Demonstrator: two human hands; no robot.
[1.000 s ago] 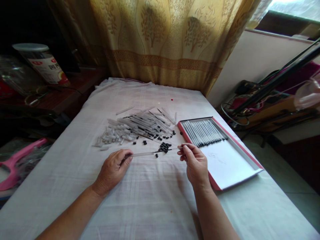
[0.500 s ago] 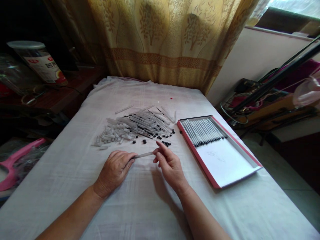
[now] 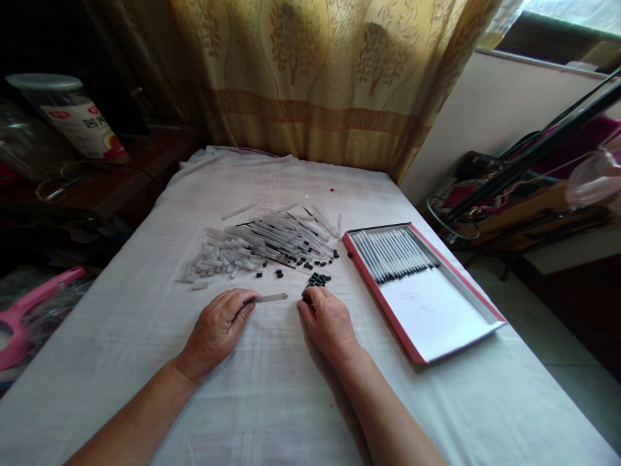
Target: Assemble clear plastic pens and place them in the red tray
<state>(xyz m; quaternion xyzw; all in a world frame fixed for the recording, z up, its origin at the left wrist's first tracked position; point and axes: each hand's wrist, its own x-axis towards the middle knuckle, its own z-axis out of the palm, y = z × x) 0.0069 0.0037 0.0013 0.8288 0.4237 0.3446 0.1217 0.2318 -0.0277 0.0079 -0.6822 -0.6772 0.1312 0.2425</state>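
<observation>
Surface: a table under a white cloth [image 3: 291,395], creased, with a gold tree-patterned curtain [image 3: 315,84] hanging behind its far end
Left fingers: thumb and forefinger of the left hand [image 3: 218,330] pinch one end of a clear barrel [image 3: 270,298]; the heel of the hand rests on the cloth
Barrel axis: long axis runs left to right, nearly level, just above the cloth; the free end points right, towards the right hand [image 3: 327,320]
Right fingers: bent, tips down on the cloth at a clump of small black plugs [image 3: 317,279]; whether they grip one cannot be told
Since before: half a second ago the right fingertips were at the barrel's free end; now they are off it and lower, beside the plugs, while the left hand has scarcely shifted
Further out: a heap of loose clear barrels [image 3: 276,234] with short clear caps [image 3: 216,262] at its left
Right of the heap: a red-edged tray [image 3: 412,355] holding a row of pens [image 3: 395,255] at its far end
Room: a labelled jar [image 3: 72,116] on a dark shelf at left, a pink tool [image 3: 29,304] below it
</observation>
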